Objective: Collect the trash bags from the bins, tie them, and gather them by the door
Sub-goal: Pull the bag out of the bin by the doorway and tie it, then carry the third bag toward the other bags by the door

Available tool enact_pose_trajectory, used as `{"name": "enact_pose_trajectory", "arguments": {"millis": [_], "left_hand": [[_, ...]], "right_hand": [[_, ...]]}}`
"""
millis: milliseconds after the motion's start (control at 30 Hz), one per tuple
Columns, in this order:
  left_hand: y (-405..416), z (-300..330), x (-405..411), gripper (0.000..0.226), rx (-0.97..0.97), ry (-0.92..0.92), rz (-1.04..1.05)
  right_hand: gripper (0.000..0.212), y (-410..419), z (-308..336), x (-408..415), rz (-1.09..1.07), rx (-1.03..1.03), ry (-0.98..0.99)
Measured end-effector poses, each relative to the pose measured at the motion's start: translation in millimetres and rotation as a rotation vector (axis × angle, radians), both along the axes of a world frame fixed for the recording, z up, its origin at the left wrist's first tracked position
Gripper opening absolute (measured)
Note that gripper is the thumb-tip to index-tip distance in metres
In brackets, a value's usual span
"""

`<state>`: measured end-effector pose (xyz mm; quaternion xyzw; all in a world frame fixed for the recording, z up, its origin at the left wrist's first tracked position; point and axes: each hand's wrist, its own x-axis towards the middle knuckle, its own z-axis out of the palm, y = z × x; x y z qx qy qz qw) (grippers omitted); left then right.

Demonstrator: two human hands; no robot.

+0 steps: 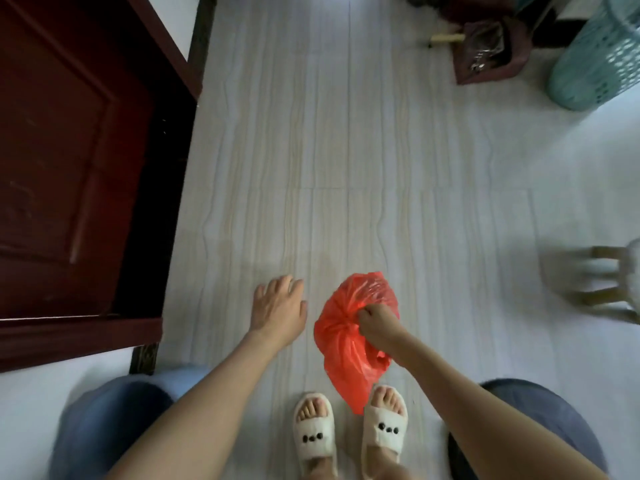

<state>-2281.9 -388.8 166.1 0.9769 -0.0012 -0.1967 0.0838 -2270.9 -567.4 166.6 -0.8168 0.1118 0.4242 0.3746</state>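
A red plastic trash bag (349,337) hangs just above the pale tiled floor in front of my feet. My right hand (375,322) grips its gathered neck from above, fingers curled into the plastic. My left hand (278,306) hovers to the left of the bag, palm down, fingers spread and holding nothing. A dark red wooden door (69,161) stands at the left. A teal perforated bin (595,57) with a clear liner sits at the top right.
A small dark red bin (485,50) with a dark liner stands near the teal one at the top. A wooden stool (595,289) is at the right edge. My feet in white slippers (313,434) stand below the bag.
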Motion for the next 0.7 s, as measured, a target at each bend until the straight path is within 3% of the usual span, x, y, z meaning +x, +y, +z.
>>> {"name": "enact_pose_trajectory", "arguments": {"millis": [167,333,467,700], "left_hand": [[-37,147,21,0.05,-0.012,0.055,-0.025],[-89,267,34,0.055,-0.098,0.012,-0.072],[-141,321,60,0.055,-0.15,0.012,-0.153],[-263,376,121,0.059,-0.15,-0.066,-0.291]], "right_hand": [[0.026,-43,144,11,-0.446,-0.023,-0.021],[0.033,-102,271,10,-0.796,-0.015,-0.098],[0.022,-154,323,18,-0.824,-0.041,-0.172],[0.026,-261,368,49,-0.73,-0.235,-0.354]]}}
